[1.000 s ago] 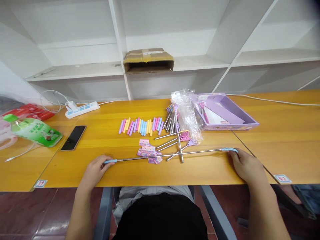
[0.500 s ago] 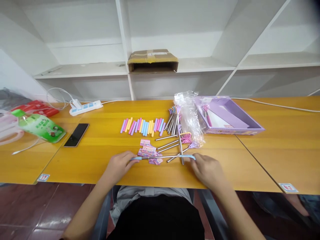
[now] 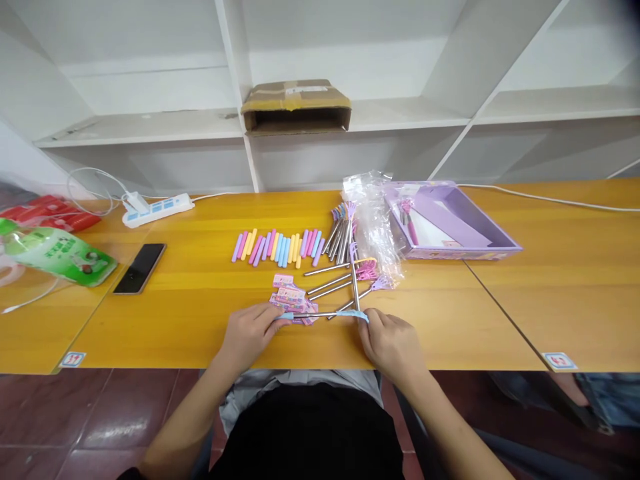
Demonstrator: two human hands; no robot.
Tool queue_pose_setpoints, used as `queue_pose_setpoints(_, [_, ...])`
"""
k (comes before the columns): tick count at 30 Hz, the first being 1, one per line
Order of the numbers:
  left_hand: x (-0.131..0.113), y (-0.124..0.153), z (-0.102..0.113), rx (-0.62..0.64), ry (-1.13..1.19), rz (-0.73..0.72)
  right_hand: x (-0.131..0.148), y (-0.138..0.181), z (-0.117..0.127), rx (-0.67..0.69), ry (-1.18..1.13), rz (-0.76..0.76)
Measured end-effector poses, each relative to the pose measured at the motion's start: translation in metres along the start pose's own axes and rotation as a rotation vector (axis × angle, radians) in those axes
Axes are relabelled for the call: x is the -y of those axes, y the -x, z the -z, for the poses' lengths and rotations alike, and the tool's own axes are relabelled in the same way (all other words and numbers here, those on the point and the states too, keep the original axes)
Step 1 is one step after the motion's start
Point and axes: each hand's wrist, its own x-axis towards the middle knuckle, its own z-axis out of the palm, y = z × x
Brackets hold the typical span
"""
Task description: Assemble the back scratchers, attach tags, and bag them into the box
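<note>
Between my hands, level above the table's near side, is a telescopic back scratcher [image 3: 320, 314] with a thin metal rod, a light blue handle and a light blue head. My left hand [image 3: 251, 333] is closed on the handle at the left end. At the other end my right hand [image 3: 393, 340] grips the head, its tip hidden by the fingers. Small printed pink cards [image 3: 291, 297] lie just behind the rod. Metal rods with coloured claw heads [image 3: 333, 287] lie loosely behind my right hand, and more are bunched in a pile [image 3: 342, 237].
A row of coloured handle sleeves [image 3: 277, 247] lies mid-table. Right of it are clear plastic bags [image 3: 373, 220] and an open purple box [image 3: 460, 250]. A phone [image 3: 140, 269], a green bottle [image 3: 63, 255] and a power strip [image 3: 159, 210] occupy the left. A cardboard box [image 3: 297, 107] sits on the shelf.
My hands have come closer together, and the back scratcher's rod is shorter between them. My right hand moved left. The whole view has shifted slightly.
</note>
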Motion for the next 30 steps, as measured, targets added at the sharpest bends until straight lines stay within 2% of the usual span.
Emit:
queue_pose_setpoints(5, [-0.005,0.002,-0.015,-0.054,0.116,-0.038,0.02,0.0,-0.003,-0.028,-0.115,0.022])
queue_pose_setpoints(7, [-0.006,0.003,-0.017,-0.081,0.162,-0.025,0.02,-0.001,-0.005,-0.084,-0.165,0.013])
queue_pose_setpoints(9, [-0.006,0.005,-0.019,-0.055,0.182,-0.024,0.016,-0.002,-0.006,-0.122,-0.207,0.026])
queue_pose_setpoints(15, [-0.005,0.005,-0.021,0.076,0.117,-0.067,0.004,-0.006,-0.006,-0.091,-0.286,0.064])
queue_pose_setpoints(21, [-0.005,0.002,-0.02,0.033,0.057,-0.061,0.003,-0.009,-0.01,-0.011,-0.292,0.024])
queue_pose_setpoints(27, [-0.002,0.005,-0.018,0.022,-0.042,-0.089,0.006,-0.005,-0.009,-0.04,-0.253,0.128])
queue_pose_setpoints(30, [0.006,0.005,-0.008,0.032,-0.102,-0.099,0.0,-0.001,-0.002,-0.037,-0.202,0.1])
